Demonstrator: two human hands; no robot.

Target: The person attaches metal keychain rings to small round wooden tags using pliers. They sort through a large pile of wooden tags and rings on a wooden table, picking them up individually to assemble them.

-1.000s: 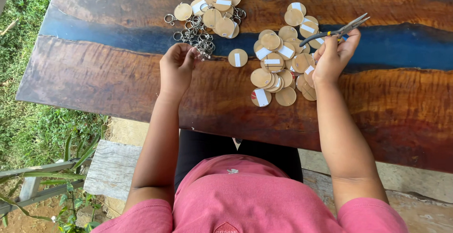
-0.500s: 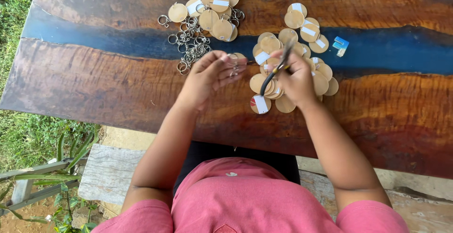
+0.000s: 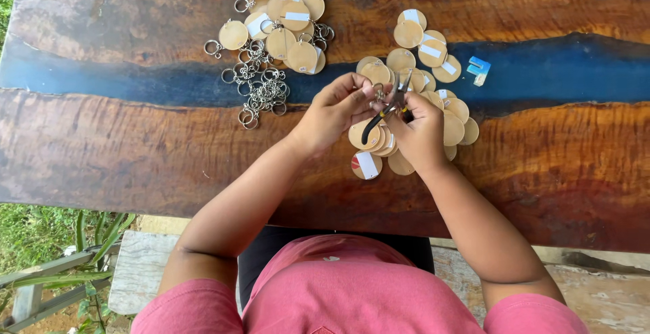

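My left hand (image 3: 336, 107) pinches a small metal key ring and a round wooden disc above the table. My right hand (image 3: 420, 129) grips small pliers (image 3: 387, 108) with dark handles, their jaws pointing up at the ring between both hands. Under the hands lies a loose pile of round wooden discs (image 3: 433, 53), some with white labels. A second pile of discs with rings fitted (image 3: 284, 23) sits at the back left. Beside it lies a heap of loose metal key rings (image 3: 263, 90).
The work surface is a dark wooden table (image 3: 122, 151) with a blue resin strip across it. A small blue and white scrap (image 3: 479, 69) lies right of the discs. Below the table edge are a wooden bench (image 3: 142, 273) and grass.
Both hands came together over the disc pile. The left hand moved right from the ring heap with a ring, and the right hand brought the pliers to it.
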